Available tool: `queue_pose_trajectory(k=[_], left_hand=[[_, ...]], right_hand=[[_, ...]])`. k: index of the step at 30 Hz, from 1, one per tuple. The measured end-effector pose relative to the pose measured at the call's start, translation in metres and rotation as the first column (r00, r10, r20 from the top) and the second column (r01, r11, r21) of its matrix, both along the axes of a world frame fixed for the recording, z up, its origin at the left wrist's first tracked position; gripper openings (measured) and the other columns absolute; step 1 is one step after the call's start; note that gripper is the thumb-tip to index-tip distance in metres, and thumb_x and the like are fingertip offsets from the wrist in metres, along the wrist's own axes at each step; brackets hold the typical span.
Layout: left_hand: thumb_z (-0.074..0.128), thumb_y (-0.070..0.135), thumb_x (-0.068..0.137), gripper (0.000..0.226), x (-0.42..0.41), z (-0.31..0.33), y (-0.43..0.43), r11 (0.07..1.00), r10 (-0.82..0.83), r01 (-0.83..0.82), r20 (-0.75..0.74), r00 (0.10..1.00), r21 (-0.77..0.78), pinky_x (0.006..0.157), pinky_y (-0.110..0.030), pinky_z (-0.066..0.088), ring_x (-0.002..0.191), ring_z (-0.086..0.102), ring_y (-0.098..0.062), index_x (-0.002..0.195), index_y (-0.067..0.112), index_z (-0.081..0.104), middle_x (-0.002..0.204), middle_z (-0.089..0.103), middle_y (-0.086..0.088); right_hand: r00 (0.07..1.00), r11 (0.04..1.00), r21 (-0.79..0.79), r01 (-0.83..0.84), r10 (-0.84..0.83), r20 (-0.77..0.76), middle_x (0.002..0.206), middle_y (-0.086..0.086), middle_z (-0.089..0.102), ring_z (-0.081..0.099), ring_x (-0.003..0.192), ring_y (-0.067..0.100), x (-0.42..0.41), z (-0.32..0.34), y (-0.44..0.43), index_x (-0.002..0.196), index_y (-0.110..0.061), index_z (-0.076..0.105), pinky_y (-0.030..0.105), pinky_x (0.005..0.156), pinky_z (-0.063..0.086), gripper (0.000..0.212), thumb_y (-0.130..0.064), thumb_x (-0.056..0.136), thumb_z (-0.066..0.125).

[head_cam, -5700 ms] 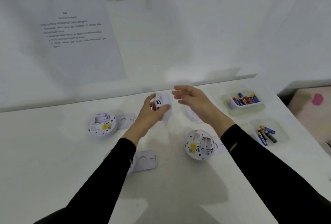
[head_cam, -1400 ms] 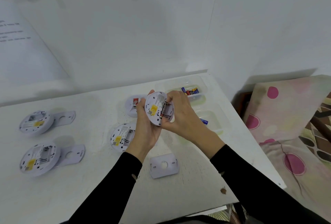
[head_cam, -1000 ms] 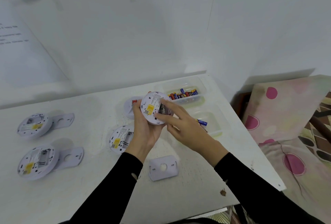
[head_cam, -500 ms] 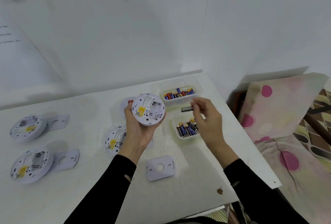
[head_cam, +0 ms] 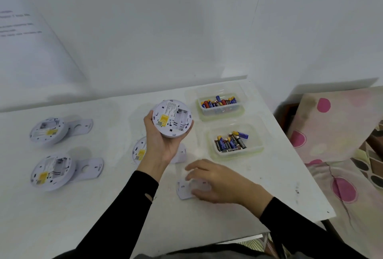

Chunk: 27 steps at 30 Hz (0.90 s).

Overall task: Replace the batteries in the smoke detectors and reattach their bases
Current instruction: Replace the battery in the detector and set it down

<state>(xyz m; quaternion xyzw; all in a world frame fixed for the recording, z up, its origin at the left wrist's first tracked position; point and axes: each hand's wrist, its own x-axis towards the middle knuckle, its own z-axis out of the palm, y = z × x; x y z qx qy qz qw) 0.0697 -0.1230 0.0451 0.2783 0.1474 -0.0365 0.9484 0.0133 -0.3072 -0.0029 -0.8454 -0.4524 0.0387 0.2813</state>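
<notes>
At the left of the bench [head_cam: 99, 217] we see the far detector [head_cam: 48, 132] and the near detector [head_cam: 50, 172] lying backs up. The upper plate [head_cam: 81, 127] and the lower plate [head_cam: 90, 168] lie loose against their right sides. At centre the left hand [head_cam: 159, 146] is clamped round the held detector [head_cam: 172, 118], raised back up above a third detector [head_cam: 139, 152]. Its battery bay looks empty to us. Further right, the right hand [head_cam: 217, 180] curves over the loose base [head_cam: 183, 192] on the bench; we cannot tell whether it has gripped it. Beyond stand the far tub [head_cam: 219, 112] and the near tub [head_cam: 236, 153], both holding batteries. No base in view is back on, so we judge most of the job remains.
</notes>
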Motion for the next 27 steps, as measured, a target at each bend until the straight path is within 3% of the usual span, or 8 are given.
queue_pose_trajectory(k=[3, 9, 16, 19, 27], left_hand=[[0.037, 0.048, 0.098, 0.064, -0.004, 0.000, 0.012, 1.000, 0.024, -0.024, 0.002, 1.000, -0.004, 0.090, -0.052, 0.053, 0.136, 0.046, -0.043, 0.148, 0.009, 0.043, 0.148, 0.047, -0.025], [0.043, 0.067, 0.093, 0.074, -0.017, 0.005, 0.044, 0.994, 0.106, -0.106, -0.003, 0.994, -0.034, 0.103, -0.059, 0.045, 0.124, 0.059, -0.041, 0.135, 0.007, 0.055, 0.132, 0.063, -0.023], [0.054, 0.055, 0.094, 0.068, -0.024, 0.011, 0.108, 0.970, 0.243, -0.243, 0.008, 0.970, -0.010, 0.093, -0.058, 0.053, 0.127, 0.055, -0.043, 0.142, 0.008, 0.049, 0.136, 0.059, -0.023], [0.054, 0.052, 0.095, 0.062, -0.023, 0.012, 0.125, 0.972, 0.236, -0.236, 0.001, 0.972, 0.004, 0.097, -0.060, 0.049, 0.127, 0.056, -0.042, 0.139, 0.008, 0.052, 0.135, 0.060, -0.023], [0.054, 0.046, 0.095, 0.048, -0.015, 0.013, 0.142, 0.985, 0.171, -0.171, 0.011, 0.985, 0.023, 0.101, -0.063, 0.046, 0.121, 0.061, -0.037, 0.127, 0.010, 0.060, 0.122, 0.069, -0.019]], right_hand=[[0.998, 0.994, -0.097, -0.042, 0.038, -0.044, 0.134, 0.004, 0.055, 0.051, 0.122, 0.020, 0.001, -0.013, -0.002, 0.112, -0.020, 0.062, 0.031, 0.102, 0.042, 0.041, -0.041, 0.078, 0.071], [0.997, 1.000, -0.018, -0.025, 0.024, -0.068, 0.113, -0.003, 0.062, 0.055, 0.102, 0.017, 0.001, -0.006, 0.016, 0.112, -0.018, 0.062, 0.026, 0.091, 0.045, 0.040, -0.030, 0.074, 0.072], [0.999, 0.989, -0.145, 0.017, -0.024, -0.045, 0.124, -0.002, 0.050, 0.045, 0.113, 0.012, 0.018, -0.011, 0.024, 0.102, -0.024, 0.061, 0.014, 0.096, 0.030, 0.037, -0.050, 0.076, 0.068], [0.996, 0.989, -0.142, 0.048, -0.058, -0.068, 0.125, -0.002, 0.050, 0.044, 0.115, 0.011, 0.019, -0.011, 0.028, 0.098, -0.023, 0.058, 0.009, 0.097, 0.026, 0.033, -0.044, 0.074, 0.070], [0.976, 0.980, -0.147, 0.131, -0.153, -0.154, 0.116, -0.011, 0.041, 0.040, 0.106, 0.010, 0.011, -0.003, 0.042, 0.103, -0.031, 0.047, 0.028, 0.096, 0.036, 0.042, -0.035, 0.067, 0.067]])
